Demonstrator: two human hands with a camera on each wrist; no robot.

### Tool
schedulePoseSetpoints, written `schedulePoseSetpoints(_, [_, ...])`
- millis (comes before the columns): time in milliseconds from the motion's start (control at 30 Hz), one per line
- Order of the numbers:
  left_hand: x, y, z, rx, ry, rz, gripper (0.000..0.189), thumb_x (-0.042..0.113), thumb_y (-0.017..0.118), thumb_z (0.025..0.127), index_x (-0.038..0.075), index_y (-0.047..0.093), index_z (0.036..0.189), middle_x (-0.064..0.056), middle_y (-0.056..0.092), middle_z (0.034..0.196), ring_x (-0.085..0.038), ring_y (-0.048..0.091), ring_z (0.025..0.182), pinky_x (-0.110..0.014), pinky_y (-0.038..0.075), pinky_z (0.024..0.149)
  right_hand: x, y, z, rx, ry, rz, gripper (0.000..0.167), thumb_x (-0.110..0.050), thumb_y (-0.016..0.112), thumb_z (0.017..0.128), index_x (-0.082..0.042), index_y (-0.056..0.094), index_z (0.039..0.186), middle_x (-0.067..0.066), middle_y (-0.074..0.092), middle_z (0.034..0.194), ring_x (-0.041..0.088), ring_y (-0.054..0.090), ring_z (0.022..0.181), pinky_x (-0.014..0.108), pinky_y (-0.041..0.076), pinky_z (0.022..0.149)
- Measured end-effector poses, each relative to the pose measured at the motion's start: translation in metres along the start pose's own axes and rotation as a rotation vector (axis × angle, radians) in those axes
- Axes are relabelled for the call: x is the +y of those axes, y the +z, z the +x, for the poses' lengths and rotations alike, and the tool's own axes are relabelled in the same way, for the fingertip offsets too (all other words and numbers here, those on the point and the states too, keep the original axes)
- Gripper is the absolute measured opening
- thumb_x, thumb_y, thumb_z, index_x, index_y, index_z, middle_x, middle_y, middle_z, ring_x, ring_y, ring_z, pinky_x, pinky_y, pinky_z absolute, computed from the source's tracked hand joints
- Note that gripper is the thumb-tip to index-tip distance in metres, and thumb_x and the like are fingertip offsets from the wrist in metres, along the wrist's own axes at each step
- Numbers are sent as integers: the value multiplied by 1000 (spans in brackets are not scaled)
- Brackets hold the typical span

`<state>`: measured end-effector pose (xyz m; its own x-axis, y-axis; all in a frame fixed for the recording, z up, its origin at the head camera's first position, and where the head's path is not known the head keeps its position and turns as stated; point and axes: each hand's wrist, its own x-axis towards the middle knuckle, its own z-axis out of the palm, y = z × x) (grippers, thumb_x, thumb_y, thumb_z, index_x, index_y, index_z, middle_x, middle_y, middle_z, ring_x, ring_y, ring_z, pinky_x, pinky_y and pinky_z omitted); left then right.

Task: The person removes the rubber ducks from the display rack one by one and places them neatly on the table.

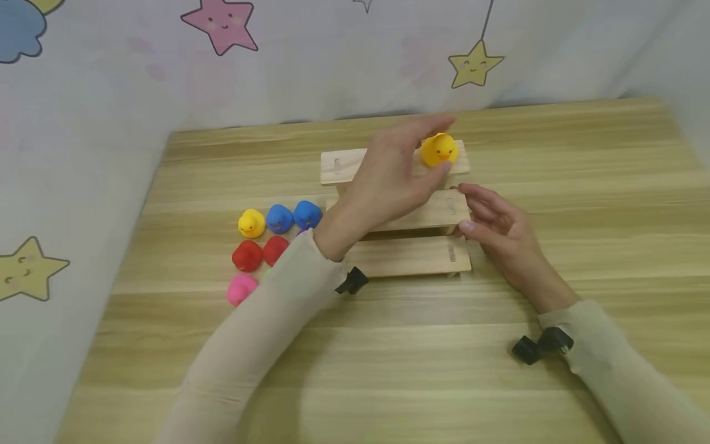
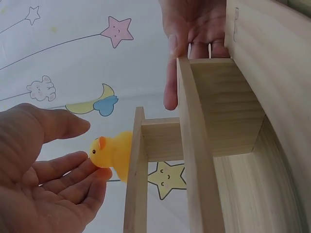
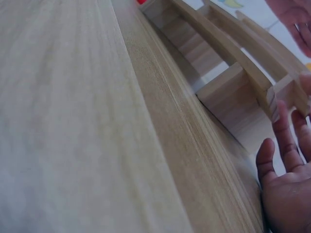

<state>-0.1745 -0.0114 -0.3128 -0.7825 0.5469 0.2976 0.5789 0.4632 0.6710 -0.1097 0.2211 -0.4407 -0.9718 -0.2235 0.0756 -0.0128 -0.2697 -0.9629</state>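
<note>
A yellow rubber duck (image 1: 439, 151) sits near the right end of the top step of a three-step wooden stand (image 1: 410, 256). Around that duck is my left hand (image 1: 388, 169), thumb and fingers spread apart. In the left wrist view the thumb stands clear of the duck (image 2: 109, 153), while the fingertips are at its head. At the stand's right end, my right hand (image 1: 501, 231) touches the middle step with extended fingers. The right wrist view shows those fingers (image 3: 286, 145) against the end of the wood.
Left of the stand, several small ducks lie in rows: a yellow one (image 1: 251, 223), blue ones (image 1: 279, 219), red ones (image 1: 247, 255) and a pink one (image 1: 241, 288). My left forearm partly covers the group. A patterned white cloth (image 1: 310, 68) hangs behind the wooden table (image 1: 421, 376).
</note>
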Motion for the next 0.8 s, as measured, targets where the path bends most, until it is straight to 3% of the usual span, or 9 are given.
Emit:
schedulePoseSetpoints(300, [-3, 8, 6, 11, -38, -10, 49, 7, 70, 103, 7, 60, 151, -9, 67, 152, -20, 67, 135, -21, 56, 110, 1, 2, 0, 12, 2, 7, 57, 12, 57, 103, -4, 50, 157, 1, 63, 155, 11, 72, 116, 22, 63, 93])
schedulePoseSetpoints(433, [-6, 8, 4, 19, -13, -27, 48, 7, 71, 103, 5, 61, 150, -10, 69, 149, -21, 69, 133, -20, 56, 108, 1, 1, 0, 8, 4, 7, 57, 12, 56, 103, -4, 50, 157, 1, 63, 156, 10, 73, 110, 22, 62, 92])
schedulePoseSetpoints(600, [-6, 3, -6, 33, 25, -24, 48, 9, 73, 102, 5, 63, 148, -10, 71, 146, -20, 71, 130, -20, 56, 107, 1, 1, 0, 0, 3, 15, 57, 12, 56, 103, -3, 49, 157, 2, 61, 157, 10, 73, 104, 22, 63, 91])
schedulePoseSetpoints(800, [0, -9, -25, 94, 104, -33, 46, 9, 76, 99, 5, 67, 144, -10, 74, 142, -20, 73, 125, -23, 58, 106, 1, 1, 0, 1, 10, 10, 56, 11, 56, 103, -3, 49, 157, 3, 59, 159, 12, 73, 104, 22, 62, 93])
